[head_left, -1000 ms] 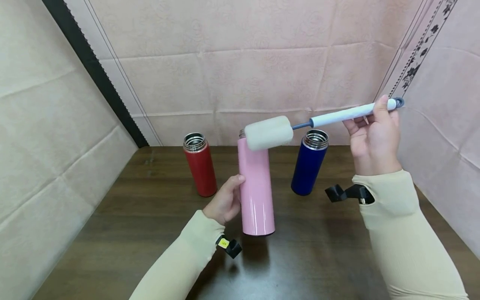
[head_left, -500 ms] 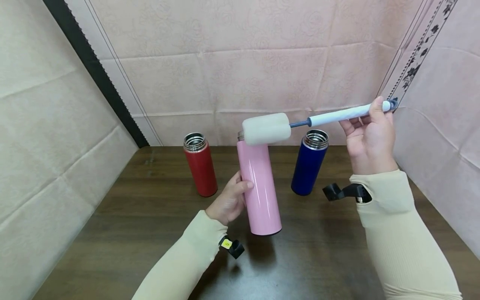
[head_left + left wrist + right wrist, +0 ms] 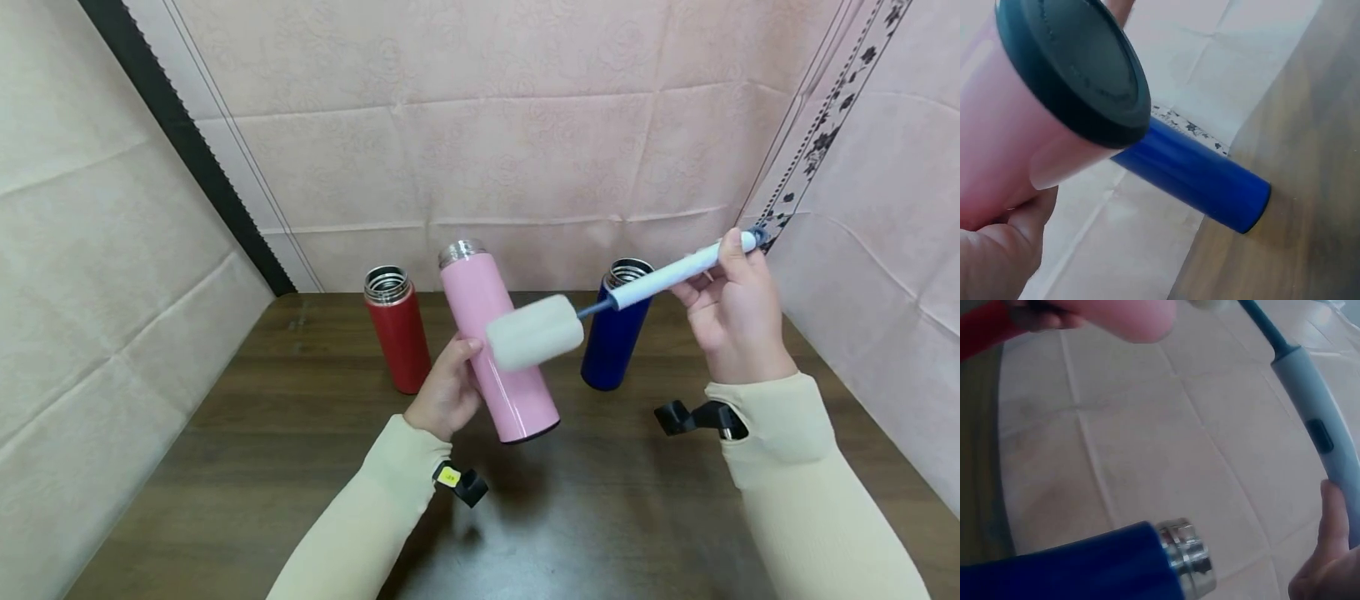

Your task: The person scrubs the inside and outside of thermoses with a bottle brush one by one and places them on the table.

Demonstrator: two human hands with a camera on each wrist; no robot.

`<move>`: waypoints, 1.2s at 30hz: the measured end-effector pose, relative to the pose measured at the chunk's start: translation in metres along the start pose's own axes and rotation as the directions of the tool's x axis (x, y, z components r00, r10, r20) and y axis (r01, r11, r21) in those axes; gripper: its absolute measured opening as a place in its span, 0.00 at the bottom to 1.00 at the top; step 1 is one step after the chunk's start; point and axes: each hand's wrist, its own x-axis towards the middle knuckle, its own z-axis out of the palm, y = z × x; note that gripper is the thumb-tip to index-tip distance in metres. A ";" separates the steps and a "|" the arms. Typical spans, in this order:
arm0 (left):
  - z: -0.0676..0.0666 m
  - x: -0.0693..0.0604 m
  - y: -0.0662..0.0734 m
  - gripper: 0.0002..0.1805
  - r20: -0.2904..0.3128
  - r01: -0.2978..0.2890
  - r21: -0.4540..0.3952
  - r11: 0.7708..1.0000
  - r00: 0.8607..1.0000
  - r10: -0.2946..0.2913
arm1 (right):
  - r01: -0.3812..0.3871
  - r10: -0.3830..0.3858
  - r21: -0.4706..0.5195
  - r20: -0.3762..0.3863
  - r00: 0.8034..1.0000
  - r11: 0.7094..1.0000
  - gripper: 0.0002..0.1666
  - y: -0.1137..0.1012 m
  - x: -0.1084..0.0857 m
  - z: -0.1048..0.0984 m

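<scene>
My left hand (image 3: 448,392) grips a pink bottle (image 3: 480,302) from its left side; the bottle is tilted, its steel neck up and to the left. In the left wrist view the dark base (image 3: 1079,69) of that bottle faces the camera. My right hand (image 3: 738,321) holds the light blue handle (image 3: 663,277) of a brush near its end. The brush's white sponge head (image 3: 535,332) lies across the front of the pink bottle in the head view; whether they touch I cannot tell. The handle (image 3: 1322,419) also shows in the right wrist view.
A red bottle (image 3: 402,342) stands uncapped at the left on the wooden table (image 3: 300,492). An uncapped blue bottle (image 3: 611,342) stands behind the brush at the right. Cloth walls (image 3: 525,158) enclose the back and both sides.
The pink bottle has risen and tilted further, its neck moving left. My right hand has lowered, bringing the sponge head down from the bottle's neck to in front of its body.
</scene>
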 end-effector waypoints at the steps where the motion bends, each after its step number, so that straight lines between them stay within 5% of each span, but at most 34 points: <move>1: -0.001 0.000 0.001 0.37 -0.009 -0.006 -0.022 1.000 1.000 0.006 | -0.016 0.017 -0.008 0.022 1.000 1.000 0.10 0.001 -0.002 -0.003; 9: -0.005 0.002 0.001 0.35 -0.051 -0.044 -0.070 0.997 0.998 0.040 | -0.090 0.098 -0.055 0.166 0.981 0.994 0.09 0.002 -0.015 -0.019; 18: -0.006 0.005 0.001 0.29 -0.117 -0.038 -0.161 0.986 0.993 0.019 | -0.080 0.087 -0.039 0.199 0.976 0.996 0.08 0.001 -0.021 -0.024; 28: -0.005 -0.002 -0.001 0.41 -0.012 0.028 -0.241 0.970 0.999 -0.032 | -0.043 0.040 0.049 0.058 0.998 0.998 0.08 0.004 -0.004 -0.010; 36: -0.001 -0.005 -0.008 0.18 0.085 0.080 -0.151 0.985 0.994 -0.068 | 0.050 -0.046 0.039 -0.087 0.995 0.998 0.10 0.002 0.011 0.010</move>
